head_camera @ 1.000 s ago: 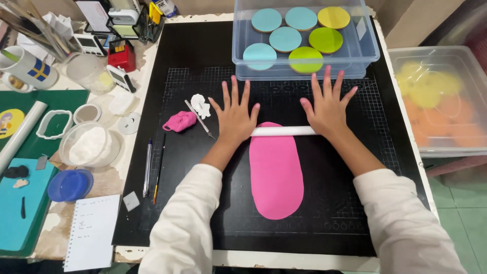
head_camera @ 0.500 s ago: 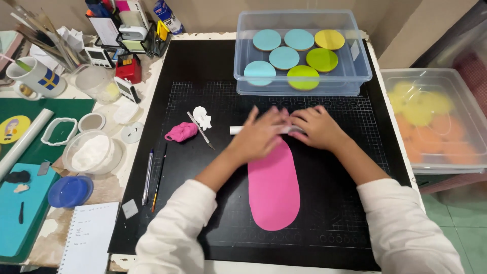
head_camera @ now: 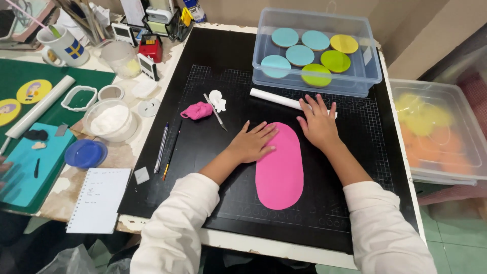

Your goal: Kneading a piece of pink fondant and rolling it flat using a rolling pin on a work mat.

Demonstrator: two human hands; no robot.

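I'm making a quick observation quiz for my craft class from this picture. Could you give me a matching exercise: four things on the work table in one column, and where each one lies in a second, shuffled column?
Things
1. white rolling pin
2. rolled pink oval sheet
3. small pink lump
4. spiral notepad

Places
A. at the table's near left edge, off the black mat
B. beside a small white piece, left of both hands
C. just in front of the clear tub of coloured discs
D. under the left hand's fingertips, between the forearms

Pairs: 1-C, 2-D, 3-B, 4-A
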